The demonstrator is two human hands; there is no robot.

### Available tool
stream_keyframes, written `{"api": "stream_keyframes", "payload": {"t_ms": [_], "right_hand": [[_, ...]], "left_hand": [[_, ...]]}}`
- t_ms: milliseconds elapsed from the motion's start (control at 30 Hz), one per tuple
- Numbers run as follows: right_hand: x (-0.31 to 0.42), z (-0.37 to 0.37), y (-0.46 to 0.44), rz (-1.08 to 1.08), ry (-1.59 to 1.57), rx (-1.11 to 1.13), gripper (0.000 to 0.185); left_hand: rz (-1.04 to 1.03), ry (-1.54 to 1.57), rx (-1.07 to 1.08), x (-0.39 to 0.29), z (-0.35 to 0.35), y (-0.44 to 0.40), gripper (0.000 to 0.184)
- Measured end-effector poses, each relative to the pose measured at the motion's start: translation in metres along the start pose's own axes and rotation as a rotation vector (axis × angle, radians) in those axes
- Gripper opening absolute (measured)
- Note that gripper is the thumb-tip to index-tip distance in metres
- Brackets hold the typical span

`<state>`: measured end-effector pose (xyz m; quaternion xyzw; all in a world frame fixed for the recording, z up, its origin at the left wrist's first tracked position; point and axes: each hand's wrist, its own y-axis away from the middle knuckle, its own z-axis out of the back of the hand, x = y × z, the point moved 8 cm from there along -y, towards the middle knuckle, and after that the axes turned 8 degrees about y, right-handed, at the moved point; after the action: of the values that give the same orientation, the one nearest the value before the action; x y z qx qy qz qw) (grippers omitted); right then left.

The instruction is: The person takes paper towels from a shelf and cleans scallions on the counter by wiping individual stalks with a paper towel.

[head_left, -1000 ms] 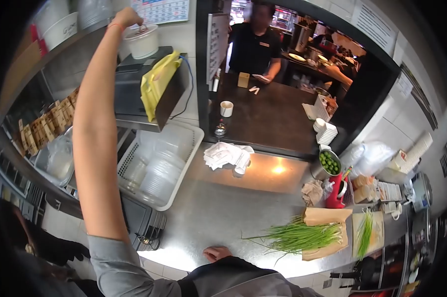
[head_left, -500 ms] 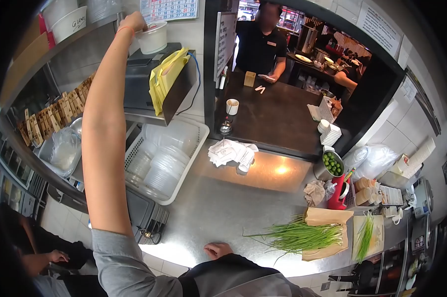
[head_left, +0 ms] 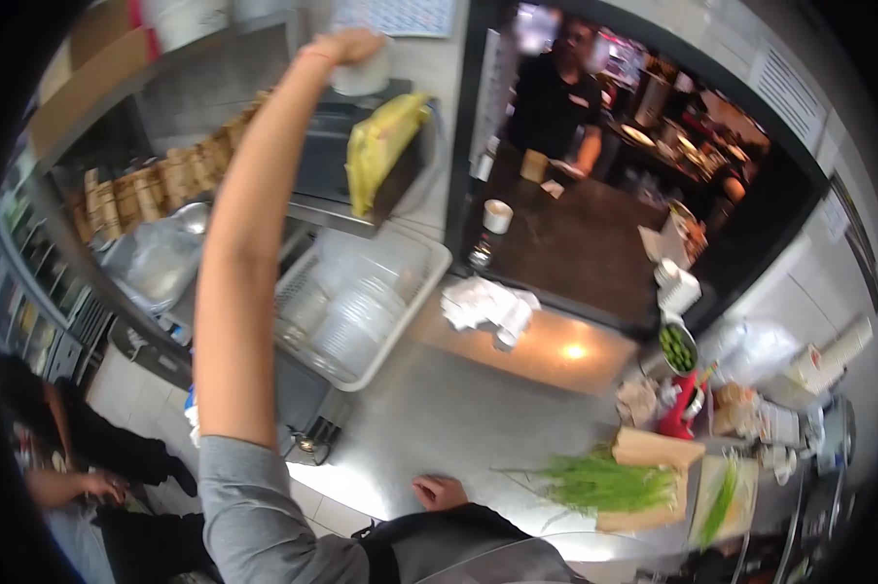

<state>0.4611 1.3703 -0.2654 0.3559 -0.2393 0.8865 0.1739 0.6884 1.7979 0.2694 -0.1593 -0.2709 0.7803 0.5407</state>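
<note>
Shifted farther over the white tub (head_left: 363, 78) with left hand (head_left: 351, 45) since the earlier frame; reaching its top from above, on the dark machine (head_left: 330, 148), well nearer than with right hand (head_left: 440, 492); cannot tell if gripping with either.

Just above and right of the grip (head_left: 356, 46) hangs a calendar (head_left: 414, 15). Right below the grip sits a dark machine (head_left: 324, 156), with a yellow packet (head_left: 382, 156) leaning at its right side. Wooden clips (head_left: 142, 195) stand in a row below and left of the grip, a clear bag (head_left: 159, 268) lower still. Farther below the grip, a white basket (head_left: 439, 268) holds clear containers (head_left: 361, 316). Right of the grip and lower are a cup (head_left: 497, 216), a bell (head_left: 481, 255) and, beyond them, a person (head_left: 555, 102). Farthest right and down lie green stalks (head_left: 604, 479), partly on brown paper (head_left: 658, 448).
</note>
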Motion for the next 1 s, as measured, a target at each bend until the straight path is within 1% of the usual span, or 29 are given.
{"api": "stream_keyframes", "payload": {"t_ms": [33, 133, 200, 233, 333, 400, 433, 467, 500, 533, 567, 633, 667, 767, 867, 933, 967, 1000], "right_hand": [[-0.002, -0.004, -0.001, -0.024, 0.002, 0.020, 0.008], [0.002, -0.001, 0.001, -0.081, 0.027, 0.068, 0.008], [-0.001, -0.003, 0.003, -0.098, 0.056, 0.065, 0.008], [-0.001, -0.002, 0.003, -0.101, 0.037, 0.055, 0.007], [-0.005, -0.006, 0.006, -0.074, 0.039, 0.025, 0.007], [-0.009, -0.010, 0.008, -0.126, 0.033, 0.062, 0.007], [-0.007, -0.009, 0.009, -0.145, 0.034, 0.074, 0.007], [-0.009, -0.009, 0.009, -0.164, 0.035, 0.086, 0.007], [-0.015, -0.014, 0.012, -0.145, 0.027, 0.113, 0.009], [-0.022, -0.020, 0.015, -0.126, 0.019, 0.140, 0.011], [-0.027, -0.025, 0.018, -0.108, 0.010, 0.167, 0.014], [-0.030, -0.027, 0.007, -0.117, -0.002, 0.182, 0.016], [-0.027, -0.025, -0.004, -0.131, -0.002, 0.180, 0.017], [-0.021, -0.023, -0.034, -0.161, -0.006, 0.173, 0.020], [-0.017, -0.023, -0.057, -0.178, -0.016, 0.169, 0.023], [-0.017, -0.024, -0.070, -0.187, -0.025, 0.162, 0.025], [-0.017, -0.024, -0.076, -0.195, -0.031, 0.160, 0.026], [-0.018, -0.024, -0.082, -0.201, -0.036, 0.158, 0.027]], "left_hand": [[0.149, -0.033, 0.130, 0.012, -0.006, -0.002, 0.058], [-0.009, -0.073, -0.088, 0.005, 0.016, 0.005, 0.043], [-0.121, 0.000, -0.226, -0.007, 0.048, 0.018, 0.034], [-0.099, -0.010, -0.233, -0.009, 0.063, 0.023, 0.031], [-0.028, -0.133, -0.385, 0.023, 0.107, 0.022, 0.028], [-0.008, -0.224, -0.613, 0.046, 0.148, 0.034, 0.021], [0.058, -0.257, -0.670, 0.062, 0.166, 0.038, 0.020], [0.072, -0.240, -0.690, 0.081, 0.182, 0.041, 0.026], [0.008, -0.204, -0.944, 0.064, 0.210, 0.073, 0.023], [0.118, -0.286, -0.913, 0.098, 0.218, 0.063, 0.031], [0.210, -0.289, -0.959, 0.117, 0.228, 0.068, 0.035], [0.282, -0.324, -1.072, 0.160, 0.243, 0.072, 0.032], [0.317, -0.340, -1.128, 0.165, 0.251, 0.078, 0.031], [0.625, -0.101, -0.749, 0.206, 0.260, 0.061, 0.054], [0.569, -0.126, -0.655, 0.225, 0.262, 0.045, 0.077], [0.558, -0.180, -0.626, 0.256, 0.260, 0.024, 0.075], [0.584, -0.178, -0.599, 0.262, 0.260, 0.020, 0.072], [0.655, -0.158, -0.558, 0.234, 0.264, 0.037, 0.079]]}}
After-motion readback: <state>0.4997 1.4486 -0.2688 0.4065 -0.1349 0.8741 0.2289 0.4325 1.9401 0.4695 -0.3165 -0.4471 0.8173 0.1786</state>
